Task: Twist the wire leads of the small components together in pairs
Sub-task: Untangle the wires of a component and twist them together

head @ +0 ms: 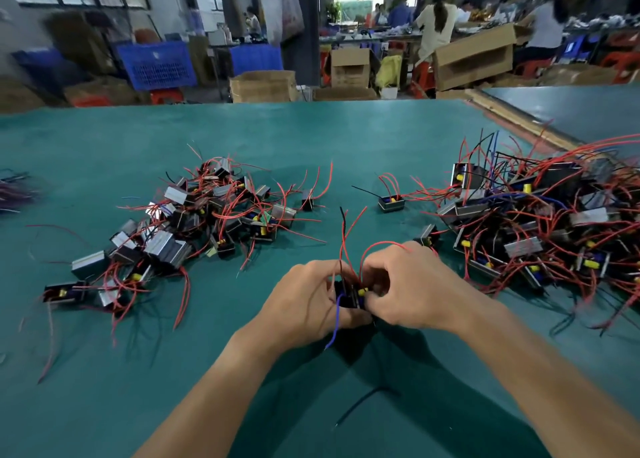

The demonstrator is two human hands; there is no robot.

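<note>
Two hands: both are meeting above the near middle of the green table (104,388), closing around one small component (351,296).
Left hand (308,301): curling its fingers round the component's dark body from the left.
Right hand (412,291): pinching the component's right side, beside its yellow part.
Leads: red wires (349,236) are rising and looping above the knuckles; a blue wire (334,329) is hanging below the left hand.
Left pile (194,222): lying well apart, red leads tangling.
Right pile (540,215): spreading toward the table's right edge.
Single unit (391,203): sitting alone between the piles.
Loose black wire (363,402): lying between the forearms.
</note>
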